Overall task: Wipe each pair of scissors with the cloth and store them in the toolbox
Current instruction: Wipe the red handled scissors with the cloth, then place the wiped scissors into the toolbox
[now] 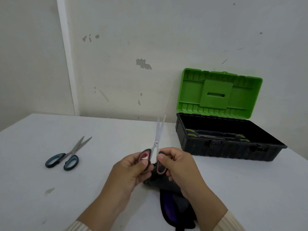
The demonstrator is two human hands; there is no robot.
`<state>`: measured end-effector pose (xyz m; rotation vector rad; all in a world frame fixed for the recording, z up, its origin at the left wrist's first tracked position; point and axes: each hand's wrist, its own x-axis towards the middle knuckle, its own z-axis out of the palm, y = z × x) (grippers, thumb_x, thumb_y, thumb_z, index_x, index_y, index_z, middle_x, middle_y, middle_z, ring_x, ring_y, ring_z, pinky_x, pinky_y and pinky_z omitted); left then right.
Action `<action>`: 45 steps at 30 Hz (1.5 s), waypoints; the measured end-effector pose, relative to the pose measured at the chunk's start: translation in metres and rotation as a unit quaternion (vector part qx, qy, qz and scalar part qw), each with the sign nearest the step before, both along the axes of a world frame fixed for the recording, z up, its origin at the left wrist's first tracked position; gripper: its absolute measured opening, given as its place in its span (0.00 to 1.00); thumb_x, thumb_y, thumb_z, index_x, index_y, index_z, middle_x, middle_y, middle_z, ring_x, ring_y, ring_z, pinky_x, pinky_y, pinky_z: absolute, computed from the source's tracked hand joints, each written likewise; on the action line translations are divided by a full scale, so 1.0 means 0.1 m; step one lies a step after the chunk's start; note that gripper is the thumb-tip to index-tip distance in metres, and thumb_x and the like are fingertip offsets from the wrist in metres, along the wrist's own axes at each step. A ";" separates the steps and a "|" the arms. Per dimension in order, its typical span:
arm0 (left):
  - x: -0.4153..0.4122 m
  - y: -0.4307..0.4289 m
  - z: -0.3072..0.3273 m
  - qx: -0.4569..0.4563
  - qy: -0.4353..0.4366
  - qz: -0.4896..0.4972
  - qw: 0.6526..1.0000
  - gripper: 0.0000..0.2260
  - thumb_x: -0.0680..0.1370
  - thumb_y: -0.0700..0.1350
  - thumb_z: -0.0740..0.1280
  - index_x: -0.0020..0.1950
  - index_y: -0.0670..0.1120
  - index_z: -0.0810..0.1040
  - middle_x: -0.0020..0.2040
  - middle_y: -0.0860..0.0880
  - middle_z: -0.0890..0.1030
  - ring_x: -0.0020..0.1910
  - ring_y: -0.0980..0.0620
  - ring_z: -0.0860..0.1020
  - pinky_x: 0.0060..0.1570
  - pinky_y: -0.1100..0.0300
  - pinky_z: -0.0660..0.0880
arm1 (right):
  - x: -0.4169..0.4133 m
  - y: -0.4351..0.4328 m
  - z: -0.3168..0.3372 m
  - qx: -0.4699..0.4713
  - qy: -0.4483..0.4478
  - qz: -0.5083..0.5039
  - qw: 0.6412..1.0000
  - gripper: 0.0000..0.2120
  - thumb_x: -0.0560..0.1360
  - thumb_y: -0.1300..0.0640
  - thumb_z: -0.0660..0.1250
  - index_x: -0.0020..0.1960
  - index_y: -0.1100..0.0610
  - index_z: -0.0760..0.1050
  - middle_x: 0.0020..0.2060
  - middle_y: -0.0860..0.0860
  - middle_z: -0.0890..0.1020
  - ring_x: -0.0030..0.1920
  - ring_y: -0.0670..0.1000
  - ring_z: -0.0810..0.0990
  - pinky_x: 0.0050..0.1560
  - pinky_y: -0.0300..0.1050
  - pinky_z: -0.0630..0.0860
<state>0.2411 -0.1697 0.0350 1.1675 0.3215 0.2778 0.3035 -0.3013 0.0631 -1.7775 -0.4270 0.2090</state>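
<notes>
I hold a pair of pink-and-black handled scissors (157, 139) upright over the table, blades slightly apart and pointing away from me. My left hand (131, 169) grips the left handle loop and my right hand (176, 164) pinches the right loop. A dark cloth with a purple patch (173, 205) lies on the table beneath my right wrist. A second pair of scissors with blue-black handles (66, 155) lies flat at the left. The toolbox (230, 147) stands open at the right, black base, green lid (218, 92) raised; dark tools with green grips lie inside.
The white table (100, 189) meets a marked white wall behind it. The toolbox stands close to the wall at the far right. A small stain marks the table at the front left.
</notes>
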 end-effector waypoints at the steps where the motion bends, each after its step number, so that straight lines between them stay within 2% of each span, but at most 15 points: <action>1: 0.00 -0.04 -0.02 0.007 0.008 -0.012 1.000 0.07 0.77 0.37 0.65 0.51 0.44 0.82 0.39 0.47 0.86 0.40 0.53 0.84 0.41 0.61 0.81 | -0.01 0.01 -0.01 -0.005 0.000 -0.003 1.000 0.08 0.74 0.59 0.67 0.42 0.46 0.77 0.34 0.51 0.80 0.26 0.44 0.73 0.26 0.36 0.72; 6: -0.02 -0.10 -0.06 0.020 0.029 -0.032 0.999 0.07 0.78 0.38 0.64 0.52 0.43 0.81 0.42 0.44 0.86 0.40 0.52 0.84 0.43 0.59 0.80 | 0.01 0.03 -0.06 -0.044 -0.014 -0.009 0.999 0.05 0.74 0.57 0.67 0.42 0.47 0.77 0.34 0.51 0.80 0.27 0.46 0.74 0.27 0.39 0.75; 10: -0.03 -0.14 -0.07 0.049 0.029 -0.031 0.998 0.06 0.78 0.37 0.65 0.51 0.43 0.81 0.40 0.47 0.86 0.40 0.54 0.84 0.41 0.61 0.81 | 0.06 0.02 -0.03 -0.069 -0.080 -0.046 0.993 0.05 0.72 0.50 0.68 0.38 0.46 0.78 0.35 0.45 0.82 0.33 0.40 0.78 0.32 0.29 0.72; 13: -0.06 -0.20 -0.07 0.136 0.023 -0.033 0.990 0.08 0.76 0.37 0.66 0.48 0.48 0.82 0.41 0.49 0.86 0.41 0.54 0.84 0.43 0.60 0.81 | 0.07 0.01 -0.01 -0.086 -0.127 -0.098 0.983 0.12 0.72 0.47 0.68 0.39 0.56 0.79 0.38 0.51 0.83 0.41 0.46 0.80 0.40 0.37 0.75; 17: -0.10 -0.29 0.02 0.273 -0.010 -0.030 0.962 0.10 0.74 0.40 0.70 0.48 0.55 0.82 0.44 0.53 0.86 0.46 0.54 0.84 0.52 0.55 0.80 | 0.07 -0.07 0.10 -0.097 -0.146 -0.121 0.977 0.13 0.72 0.51 0.68 0.32 0.56 0.75 0.25 0.48 0.76 0.24 0.43 0.74 0.24 0.32 0.68; 20: -0.07 -0.49 0.10 0.287 -0.026 -0.056 0.956 0.14 0.76 0.40 0.68 0.56 0.56 0.79 0.49 0.55 0.85 0.50 0.58 0.82 0.54 0.63 0.78 | 0.11 -0.28 0.23 -0.064 -0.129 -0.137 0.980 0.11 0.73 0.55 0.67 0.32 0.57 0.76 0.23 0.50 0.74 0.18 0.42 0.71 0.19 0.31 0.66; 24: 0.19 -0.94 0.12 0.352 0.028 -0.087 0.931 0.22 0.79 0.44 0.63 0.73 0.50 0.65 0.61 0.55 0.78 0.59 0.57 0.76 0.61 0.63 0.71 | 0.25 -0.73 0.24 -0.157 -0.148 -0.164 0.962 0.10 0.75 0.55 0.64 0.39 0.59 0.79 0.30 0.55 0.79 0.24 0.44 0.73 0.21 0.28 0.65; 27: 0.46 -1.33 0.10 0.431 0.075 -0.161 0.885 0.25 0.80 0.45 0.59 0.77 0.50 0.56 0.73 0.50 0.68 0.70 0.52 0.68 0.67 0.60 0.65 | 0.39 -1.13 0.13 -0.237 -0.142 -0.187 0.943 0.10 0.76 0.53 0.63 0.41 0.58 0.78 0.31 0.51 0.78 0.28 0.45 0.74 0.27 0.32 0.65; 30: 0.71 -1.66 0.01 0.554 0.111 -0.249 0.786 0.26 0.81 0.48 0.57 0.78 0.48 0.53 0.78 0.49 0.56 0.76 0.49 0.58 0.73 0.57 0.56 | 0.54 -1.54 0.14 -0.254 -0.132 -0.217 0.933 0.08 0.76 0.54 0.64 0.42 0.57 0.77 0.31 0.51 0.79 0.29 0.47 0.76 0.27 0.31 0.66; 32: 0.84 -1.80 -0.09 0.626 0.119 -0.276 0.720 0.26 0.81 0.50 0.55 0.77 0.45 0.53 0.79 0.47 0.54 0.77 0.48 0.54 0.75 0.54 0.50 | 0.68 -1.76 0.28 -0.274 -0.176 -0.239 0.915 0.07 0.74 0.55 0.65 0.41 0.57 0.77 0.32 0.54 0.81 0.31 0.51 0.79 0.30 0.34 0.70; 34: 0.97 -1.88 -0.18 0.674 0.105 -0.259 0.684 0.27 0.81 0.53 0.53 0.77 0.45 0.53 0.79 0.47 0.52 0.78 0.47 0.49 0.76 0.49 0.45 | 0.84 -1.93 0.52 -0.297 -0.239 -0.247 0.891 0.06 0.74 0.55 0.65 0.41 0.57 0.76 0.31 0.53 0.80 0.29 0.50 0.78 0.31 0.33 0.70; 36: 1.10 -1.92 -0.25 0.691 0.096 -0.227 0.679 0.27 0.81 0.55 0.52 0.77 0.45 0.53 0.79 0.47 0.51 0.78 0.48 0.47 0.76 0.48 0.44 | 1.05 -2.03 0.76 -0.315 -0.283 -0.231 0.876 0.06 0.75 0.55 0.64 0.43 0.56 0.78 0.30 0.52 0.79 0.26 0.47 0.77 0.29 0.29 0.71; 39: 1.25 -1.93 -0.33 0.713 0.091 -0.192 0.668 0.28 0.81 0.56 0.50 0.78 0.46 0.52 0.79 0.48 0.51 0.78 0.48 0.48 0.76 0.47 0.44 | 1.56 -2.11 0.94 -0.447 -0.323 -0.191 0.812 0.09 0.76 0.54 0.62 0.48 0.58 0.78 0.34 0.53 0.78 0.32 0.53 0.78 0.35 0.44 0.76; 42: 1.32 -1.93 -0.38 0.718 0.087 -0.164 0.671 0.28 0.81 0.57 0.49 0.78 0.46 0.52 0.79 0.49 0.54 0.78 0.50 0.50 0.76 0.49 0.46 | 2.06 -2.12 0.85 -0.593 -0.289 -0.107 0.744 0.08 0.75 0.55 0.63 0.50 0.56 0.78 0.32 0.51 0.75 0.35 0.52 0.75 0.34 0.41 0.71; 45: 1.34 -1.94 -0.41 0.719 0.081 -0.141 0.676 0.27 0.81 0.57 0.49 0.77 0.46 0.53 0.78 0.49 0.55 0.77 0.51 0.51 0.76 0.51 0.46 | 2.46 -2.14 0.61 -0.635 -0.233 -0.037 0.736 0.10 0.73 0.59 0.66 0.53 0.55 0.80 0.44 0.53 0.82 0.44 0.54 0.79 0.46 0.43 0.75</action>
